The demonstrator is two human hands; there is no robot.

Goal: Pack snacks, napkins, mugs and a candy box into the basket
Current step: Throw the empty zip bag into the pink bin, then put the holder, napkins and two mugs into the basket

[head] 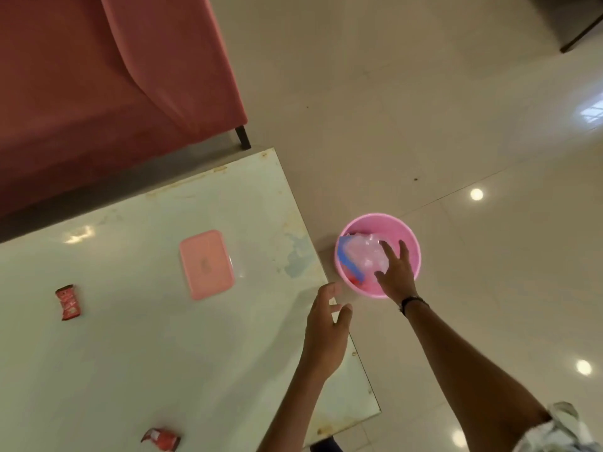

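Note:
A round pink basket (411, 246) stands on the floor just past the table's right edge. Inside it lies a clear plastic pack with a blue strip (362, 257), over something red. My right hand (393, 272) reaches into the basket with spread fingers, resting on that pack. My left hand (326, 327) hovers over the table's right edge, fingers loosely curled and holding nothing. A flat pink box (206, 264) lies on the table (130, 353). Two red snack wrappers lie there too, one at the left (68, 302), one near the front edge (161, 439).
A pink sofa (98, 76) stands behind the table at the upper left, one dark leg showing. Glossy beige floor tiles (424, 125) spread to the right. A dark piece of furniture (580, 31) sits at the top right corner.

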